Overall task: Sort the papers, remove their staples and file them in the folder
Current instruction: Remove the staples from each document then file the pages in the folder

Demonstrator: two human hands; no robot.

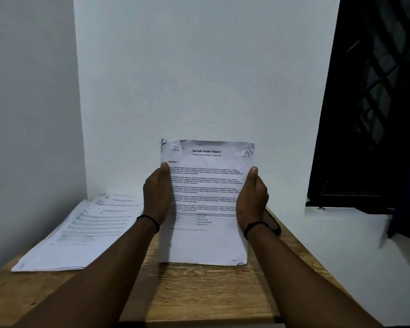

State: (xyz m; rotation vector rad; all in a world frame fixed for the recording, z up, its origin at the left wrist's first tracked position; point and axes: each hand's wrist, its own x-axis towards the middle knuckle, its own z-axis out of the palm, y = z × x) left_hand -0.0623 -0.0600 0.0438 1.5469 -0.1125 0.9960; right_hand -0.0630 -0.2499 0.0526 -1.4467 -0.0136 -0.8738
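Note:
A stapled set of papers headed "Sample Health Report" stands upright, its bottom edge down at the wooden table. My left hand grips its left edge and my right hand grips its right edge, thumbs on the front. Its top corners are crumpled; a staple shows at the top left corner and torn marks at the top right. A fanned pile of other printed papers lies flat on the table's left side.
A dark object lies on the table behind my right wrist, mostly hidden. White walls close in at the back and left. A white ledge and a dark window are to the right.

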